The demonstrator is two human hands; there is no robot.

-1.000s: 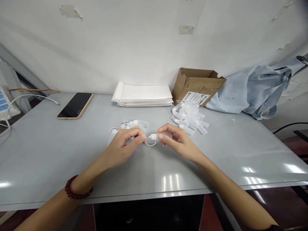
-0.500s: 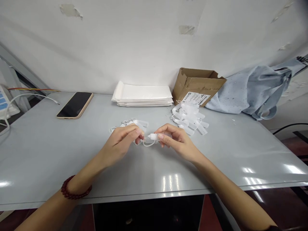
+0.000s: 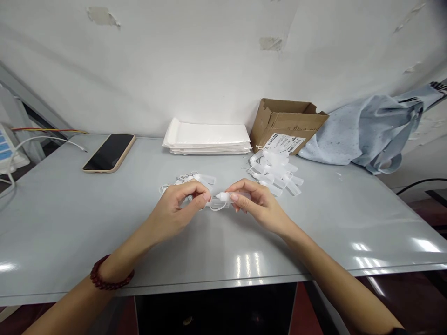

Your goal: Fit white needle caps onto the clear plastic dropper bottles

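My right hand (image 3: pixel 256 203) grips a small translucent bottle (image 3: pixel 224 197) with a white neck and a thin needle tip pointing left. Closed in a pinch at that tip, my left hand (image 3: pixel 183 204) holds something too small to make out. A white loop hangs under the bottle's neck. Several similar bottles (image 3: pixel 206 178) with loops lie on the grey table (image 3: pixel 244 251) behind my left hand, partly hidden by it. A larger pile of bottles (image 3: pixel 275 168) lies behind my right hand.
White padded envelopes (image 3: pixel 209 135) are stacked against the wall. An open cardboard box (image 3: pixel 289 125) and a light blue cloth bag (image 3: pixel 359 130) stand at the back right. A phone (image 3: pixel 109 153) and a white cable (image 3: pixel 52 137) lie at the left.
The fingers of my left hand have shifted slightly, with a wider gap between thumb and forefinger. The white loop has moved a little right. My right hand is nearly unchanged.
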